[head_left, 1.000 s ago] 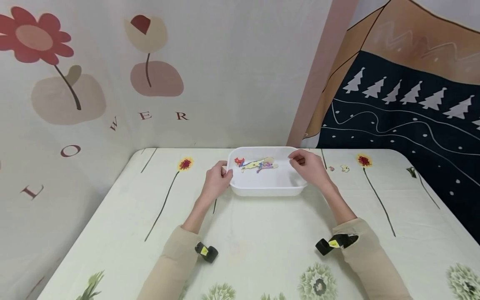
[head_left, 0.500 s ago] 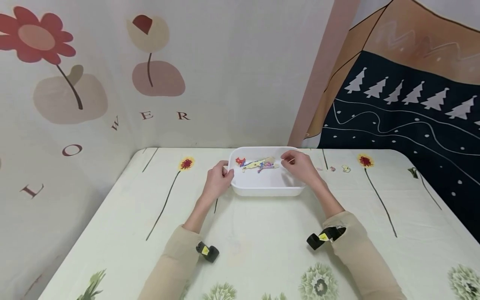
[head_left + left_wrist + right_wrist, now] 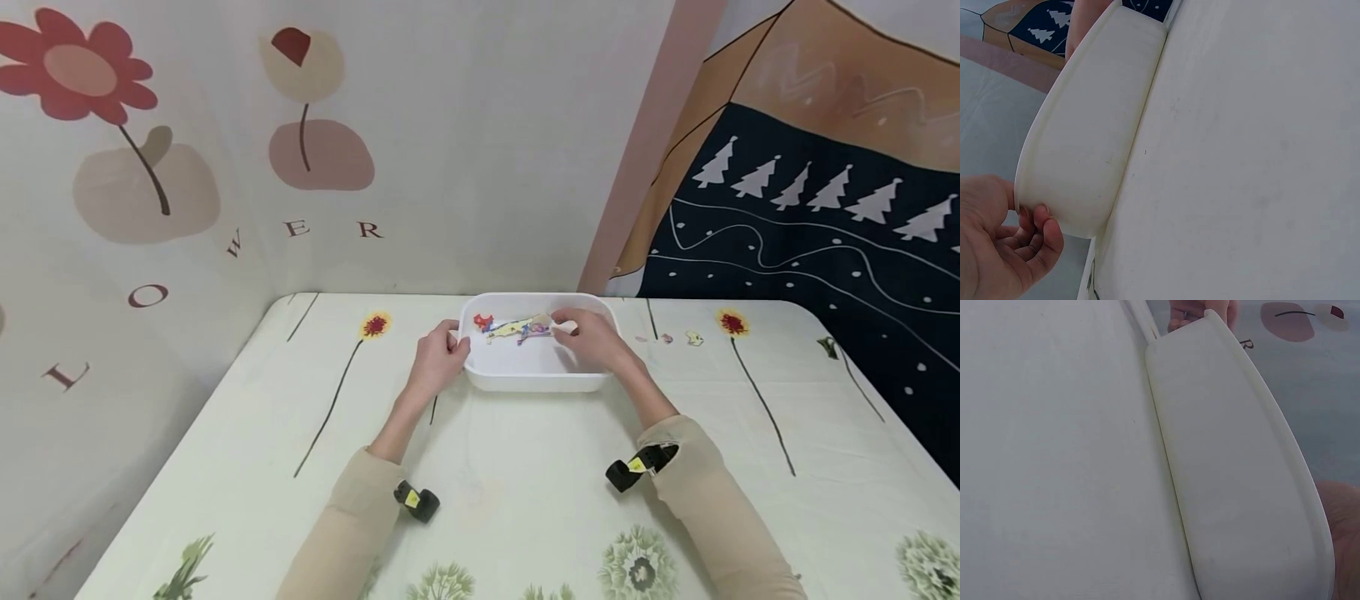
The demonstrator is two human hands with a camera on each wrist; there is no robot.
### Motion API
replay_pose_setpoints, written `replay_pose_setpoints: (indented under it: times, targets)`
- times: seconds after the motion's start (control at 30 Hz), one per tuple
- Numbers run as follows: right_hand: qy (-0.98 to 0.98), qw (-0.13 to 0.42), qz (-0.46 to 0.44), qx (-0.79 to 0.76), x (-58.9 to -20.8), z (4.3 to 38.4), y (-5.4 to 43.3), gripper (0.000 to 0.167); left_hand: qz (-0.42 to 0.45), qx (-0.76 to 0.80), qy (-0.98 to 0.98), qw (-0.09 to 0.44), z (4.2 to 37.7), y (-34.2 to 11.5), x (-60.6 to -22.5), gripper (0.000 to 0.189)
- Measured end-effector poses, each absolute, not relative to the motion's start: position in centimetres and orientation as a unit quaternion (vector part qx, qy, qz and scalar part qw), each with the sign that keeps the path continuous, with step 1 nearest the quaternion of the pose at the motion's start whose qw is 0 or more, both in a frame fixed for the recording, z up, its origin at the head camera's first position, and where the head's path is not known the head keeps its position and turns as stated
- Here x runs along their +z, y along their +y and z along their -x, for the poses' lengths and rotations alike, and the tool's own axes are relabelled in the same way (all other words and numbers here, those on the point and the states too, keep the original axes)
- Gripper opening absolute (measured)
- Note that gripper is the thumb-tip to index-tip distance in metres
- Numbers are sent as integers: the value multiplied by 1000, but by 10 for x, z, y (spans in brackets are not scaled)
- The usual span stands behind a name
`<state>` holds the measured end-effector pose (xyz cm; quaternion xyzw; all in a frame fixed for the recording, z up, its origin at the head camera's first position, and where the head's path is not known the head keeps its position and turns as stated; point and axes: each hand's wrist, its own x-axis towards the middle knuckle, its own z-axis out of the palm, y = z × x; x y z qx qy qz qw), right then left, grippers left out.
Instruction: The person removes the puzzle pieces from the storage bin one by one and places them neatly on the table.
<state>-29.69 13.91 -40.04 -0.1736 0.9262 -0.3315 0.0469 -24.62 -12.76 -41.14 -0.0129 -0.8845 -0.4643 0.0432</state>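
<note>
A white plastic tray (image 3: 536,382) stands on the table, with small colourful flat cut-outs (image 3: 517,329) heaped inside and a red one (image 3: 483,322) at their left end. My left hand (image 3: 437,362) pinches the tray's left rim, and the left wrist view has its fingers (image 3: 1049,240) curled at the outer wall. Over the right half of the tray is my right hand (image 3: 592,340), thumb and forefinger spread apart right at the edge of the heap. From the right wrist, the tray wall (image 3: 1241,456) hides most of that hand.
Several small cut-outs, among them a pinkish one (image 3: 667,338) and a pale yellow one (image 3: 694,338), lie on the table right of the tray. The flower-print tablecloth (image 3: 487,467) reaches back to a hanging curtain (image 3: 465,167).
My right hand has moved left from the tray's right rim to the heap of cut-outs, lowering slightly. The left hand keeps its hold on the rim.
</note>
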Motion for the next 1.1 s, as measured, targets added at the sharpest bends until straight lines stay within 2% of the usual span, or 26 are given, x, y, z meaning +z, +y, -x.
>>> replay_pose_setpoints:
  times: [0.33,0.6,0.9,1.1]
  targets:
    - [927,58,193,-317,-401,297,140,34,8,-466,-884,41,245,-127,-410,40]
    - [928,42,217,-299,-403,301,137,27,5,-467,-884,38,245,-126,-410,41]
    - [942,41,197,-270,-406,300,138,5,5,-464,-885,34,245,-126,-409,41]
    - [943,51,192,-267,-406,299,137,5,5,-466,-884,34,244,-126,-409,41]
